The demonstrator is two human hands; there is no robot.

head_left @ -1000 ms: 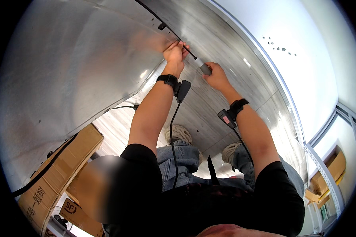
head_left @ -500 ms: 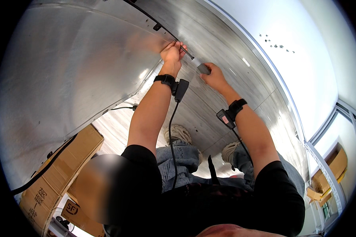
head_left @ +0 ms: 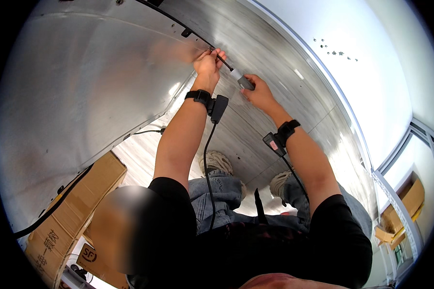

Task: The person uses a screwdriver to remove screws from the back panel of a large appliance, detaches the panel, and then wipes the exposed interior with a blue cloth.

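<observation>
My right hand [head_left: 261,94] is closed around the grey handle of what looks like a screwdriver [head_left: 246,84]. A thin dark shaft runs from its pale front end up and left to my left hand [head_left: 207,65]. The left fingers are bent around that shaft close to its far end, beside the edge of a large silvery metal panel [head_left: 96,82]. What the shaft's tip meets is hidden by those fingers. Along the panel's far edge runs a dark strip with a small black tab [head_left: 186,33].
Grey wood-look floor [head_left: 275,58] lies beneath, my shoes standing on it. A cardboard box [head_left: 72,212] is at the lower left beside a black cable [head_left: 58,202]. A white wall [head_left: 361,86] curves along the right, and an open carton [head_left: 400,212] sits lower right. Black cabled units are strapped to both wrists.
The panel and both hands appear slightly farther up and left in the view. Both hands keep their hold, and the tool's angle is nearly the same.
</observation>
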